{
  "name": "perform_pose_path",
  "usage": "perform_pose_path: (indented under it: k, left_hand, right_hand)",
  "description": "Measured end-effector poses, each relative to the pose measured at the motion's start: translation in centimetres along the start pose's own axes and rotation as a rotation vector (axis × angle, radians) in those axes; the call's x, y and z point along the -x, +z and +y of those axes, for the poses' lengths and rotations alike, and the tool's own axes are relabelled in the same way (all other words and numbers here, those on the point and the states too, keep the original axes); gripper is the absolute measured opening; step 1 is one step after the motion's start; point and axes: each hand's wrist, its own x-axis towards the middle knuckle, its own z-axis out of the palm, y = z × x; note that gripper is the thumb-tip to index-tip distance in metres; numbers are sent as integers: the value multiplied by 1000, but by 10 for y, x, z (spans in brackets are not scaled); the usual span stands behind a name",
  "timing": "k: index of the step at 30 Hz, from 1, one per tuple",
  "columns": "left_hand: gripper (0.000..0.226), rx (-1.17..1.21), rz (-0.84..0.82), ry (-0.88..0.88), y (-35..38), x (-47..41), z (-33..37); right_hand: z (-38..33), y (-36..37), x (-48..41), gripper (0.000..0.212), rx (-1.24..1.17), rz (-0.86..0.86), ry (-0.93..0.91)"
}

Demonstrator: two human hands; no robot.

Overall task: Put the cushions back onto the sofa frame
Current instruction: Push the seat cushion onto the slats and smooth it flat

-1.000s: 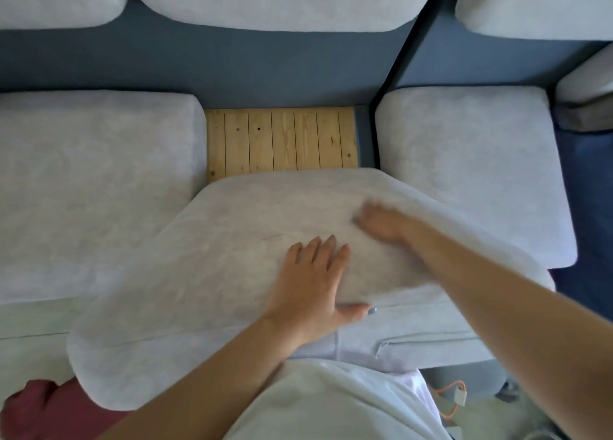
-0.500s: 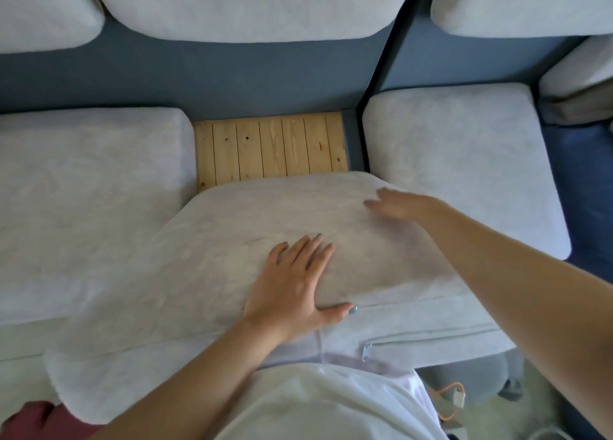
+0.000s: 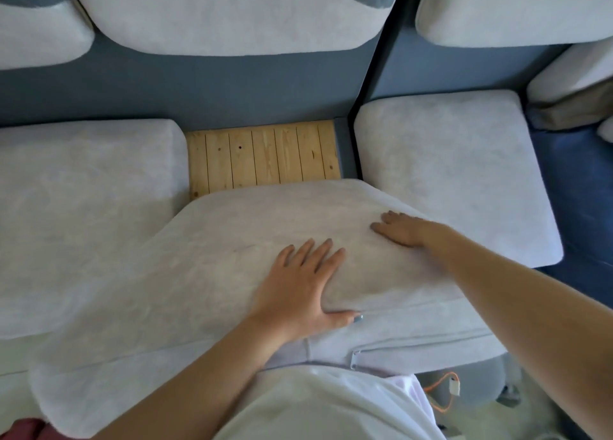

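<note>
Pressing with flat, straight fingers, left hand (image 3: 298,290) and right hand (image 3: 406,232) are laid on the skewed seat cushion (image 3: 215,260), part over the wooden slats (image 3: 262,154). Wedging on the 2 neighbouring cushions (image 3: 447,174) is risked if pushed crooked.

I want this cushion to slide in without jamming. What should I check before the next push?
1. Slot free: visible wooden slats are bare: ok.
2. Hands flat on the middle cushion: left hand and right hand both press it: ok.
3. Cushion fully seated: slats show behind it: not ok.
4. Lined up with the gap: its left side overlaps the left seat cushion: not ok.
5. Clearance from the right seat cushion: cannot tell.
</note>
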Motion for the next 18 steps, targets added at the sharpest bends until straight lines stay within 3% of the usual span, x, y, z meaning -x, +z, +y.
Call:
perform_pose_path:
  k: [2,5,8,10,12,14,16,18]
  left_hand:
    - [103,-6,37,3,0,-2,-5]
    - [102,3,47,4,2,-1,-4]
    - [103,8,38,5,2,-2,-2]
    - [102,24,54,1,-1,-4,-5]
    - [102,36,69,1,-1,-3,-9]
    - [102,47,69,-1,1,-1,-10]
    - [102,35,58,-5,3,-2,-8]
    - [102,47,70,-2,1,-5,-7]
  right_hand:
    - [7,-40,-12,67,-171,2,51]
    - [17,-38,-7,63,-144,230,100]
    - [28,5,2,70,-8,91,103]
    - [36,-18,-4,70,-135,30,90]
    - [47,-39,-3,67,-241,127,98]
    - [54,-22,9,67,-157,205,139]
    - [59,12,14,70,-55,126,155]
    - [62,2,19,69,-120,67,153]
